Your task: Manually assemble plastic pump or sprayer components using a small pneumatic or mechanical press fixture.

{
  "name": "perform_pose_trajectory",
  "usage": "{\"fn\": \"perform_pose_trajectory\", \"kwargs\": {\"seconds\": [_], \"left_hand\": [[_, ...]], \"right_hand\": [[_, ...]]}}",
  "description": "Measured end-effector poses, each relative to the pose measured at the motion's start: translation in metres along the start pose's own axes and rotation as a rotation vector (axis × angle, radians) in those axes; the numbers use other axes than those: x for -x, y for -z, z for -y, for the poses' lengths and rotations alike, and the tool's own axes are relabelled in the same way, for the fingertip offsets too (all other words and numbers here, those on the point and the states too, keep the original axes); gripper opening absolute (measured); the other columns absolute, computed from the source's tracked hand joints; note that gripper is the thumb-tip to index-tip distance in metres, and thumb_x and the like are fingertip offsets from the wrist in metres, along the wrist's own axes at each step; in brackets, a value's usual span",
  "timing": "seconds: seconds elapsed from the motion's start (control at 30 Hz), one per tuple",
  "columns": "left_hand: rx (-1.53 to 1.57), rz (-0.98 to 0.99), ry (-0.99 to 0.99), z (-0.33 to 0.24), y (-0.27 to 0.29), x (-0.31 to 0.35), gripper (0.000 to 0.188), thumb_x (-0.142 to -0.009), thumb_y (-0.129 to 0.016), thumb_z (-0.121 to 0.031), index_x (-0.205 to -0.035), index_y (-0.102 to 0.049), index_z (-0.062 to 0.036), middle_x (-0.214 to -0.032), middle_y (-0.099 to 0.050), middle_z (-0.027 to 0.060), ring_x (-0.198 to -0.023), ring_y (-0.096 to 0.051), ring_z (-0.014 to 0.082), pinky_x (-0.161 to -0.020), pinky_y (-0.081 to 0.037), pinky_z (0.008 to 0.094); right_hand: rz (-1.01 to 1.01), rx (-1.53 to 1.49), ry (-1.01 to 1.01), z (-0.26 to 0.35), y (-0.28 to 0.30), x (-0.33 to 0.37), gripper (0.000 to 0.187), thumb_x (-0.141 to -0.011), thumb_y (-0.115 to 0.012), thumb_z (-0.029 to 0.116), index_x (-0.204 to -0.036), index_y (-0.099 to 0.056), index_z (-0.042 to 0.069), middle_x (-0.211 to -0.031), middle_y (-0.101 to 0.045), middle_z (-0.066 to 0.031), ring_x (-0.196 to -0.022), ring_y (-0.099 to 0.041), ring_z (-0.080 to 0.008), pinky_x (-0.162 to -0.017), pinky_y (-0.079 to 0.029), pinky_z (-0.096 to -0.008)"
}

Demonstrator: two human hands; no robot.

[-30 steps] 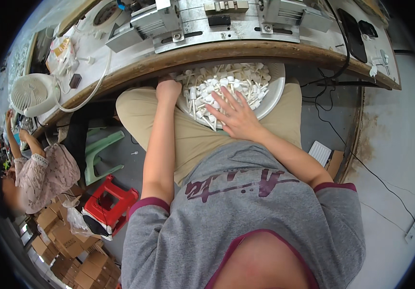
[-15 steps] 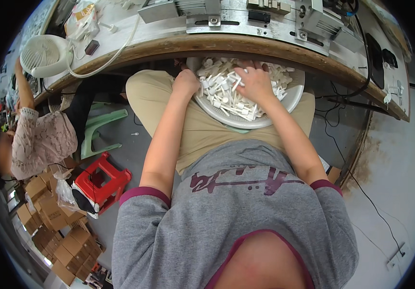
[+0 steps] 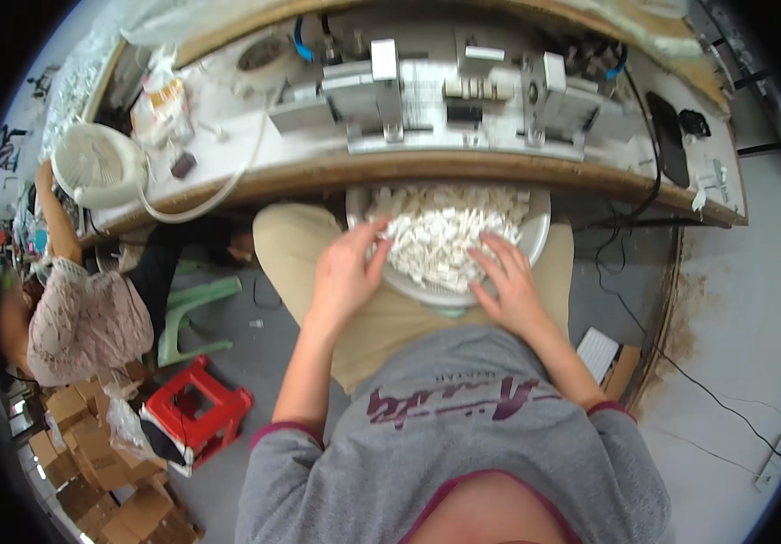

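A round, pale basin (image 3: 540,243) rests on my lap, partly under the bench edge. Small white plastic pieces (image 3: 445,245) fill it in a loose heap, too blurred to make out singly. At its left rim is my left hand (image 3: 347,274), thumb and fingers apart, fingertips at the edge of the heap. Over the right side of the pieces, my right hand (image 3: 510,288) spreads its fingers, the tips touching or just above them. Neither hand shows anything held.
Above the basin, the wooden bench (image 3: 309,175) carries a metal fixture (image 3: 463,118). A white fan (image 3: 96,165) stands at its left end. Another person (image 3: 91,308) sits at the left, near a green stool (image 3: 182,317) and a red stool (image 3: 195,408). Cardboard boxes (image 3: 100,444) are stacked behind.
My right hand has drawn back from deep in the pieces toward the near rim. My left hand has opened beside them. The view has tilted up, showing more of the bench.
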State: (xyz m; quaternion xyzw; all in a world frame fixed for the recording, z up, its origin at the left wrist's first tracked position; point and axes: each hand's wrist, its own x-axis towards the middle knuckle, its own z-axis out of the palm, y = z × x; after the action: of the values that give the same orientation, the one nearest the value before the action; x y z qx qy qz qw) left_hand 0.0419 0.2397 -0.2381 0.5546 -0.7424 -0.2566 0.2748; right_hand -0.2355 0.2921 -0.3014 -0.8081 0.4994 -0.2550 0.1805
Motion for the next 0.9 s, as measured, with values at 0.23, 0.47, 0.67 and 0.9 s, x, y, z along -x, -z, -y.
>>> {"fn": "perform_pose_trajectory", "kwargs": {"seconds": [0.23,0.47,0.67,0.9], "left_hand": [[0.103,-0.343,-0.453,-0.073,0.067,-0.068,0.020,-0.087,-0.065,0.008,-0.104,-0.072,0.0000,-0.102,-0.074,0.0122,-0.090,-0.070,0.0227,-0.080,-0.054,0.0308],[-0.151,-0.673,-0.554,-0.097,0.101,-0.200,0.018,-0.092,-0.068,-0.008,-0.109,-0.073,-0.0071,-0.111,-0.070,0.0094,-0.102,-0.066,0.0274,-0.089,-0.050,0.0356],[-0.420,-0.360,-0.123,-0.084,0.112,-0.273,0.043,-0.088,-0.073,-0.042,-0.112,-0.073,-0.0071,-0.109,-0.069,0.0155,-0.102,-0.066,0.0330,-0.089,-0.050,0.0400],[-0.225,-0.395,-0.322,-0.081,0.096,-0.284,0.037,-0.085,-0.078,-0.036,-0.103,-0.072,-0.0047,-0.097,-0.072,0.0125,-0.088,-0.070,0.0268,-0.077,-0.054,0.0375]], "right_hand": [[-0.414,-0.054,0.251,0.048,0.088,-0.096,0.031,-0.077,-0.075,0.004,-0.107,-0.070,0.006,-0.123,-0.065,-0.0130,-0.115,-0.060,-0.0330,-0.096,-0.048,-0.0429],[-0.736,-0.052,0.314,0.040,0.172,-0.231,0.018,-0.081,-0.066,0.000,-0.098,-0.070,0.006,-0.104,-0.068,-0.0095,-0.096,-0.063,-0.0285,-0.085,-0.050,-0.0367],[-0.651,0.265,0.334,-0.004,0.190,-0.327,0.020,-0.084,-0.062,0.006,-0.103,-0.070,0.010,-0.107,-0.068,-0.0077,-0.108,-0.060,-0.0300,-0.095,-0.049,-0.0400],[-0.373,0.388,0.190,-0.026,0.188,-0.361,0.040,-0.084,-0.065,0.007,-0.122,-0.063,0.016,-0.127,-0.063,-0.0084,-0.121,-0.058,-0.0321,-0.101,-0.048,-0.0427]]}}
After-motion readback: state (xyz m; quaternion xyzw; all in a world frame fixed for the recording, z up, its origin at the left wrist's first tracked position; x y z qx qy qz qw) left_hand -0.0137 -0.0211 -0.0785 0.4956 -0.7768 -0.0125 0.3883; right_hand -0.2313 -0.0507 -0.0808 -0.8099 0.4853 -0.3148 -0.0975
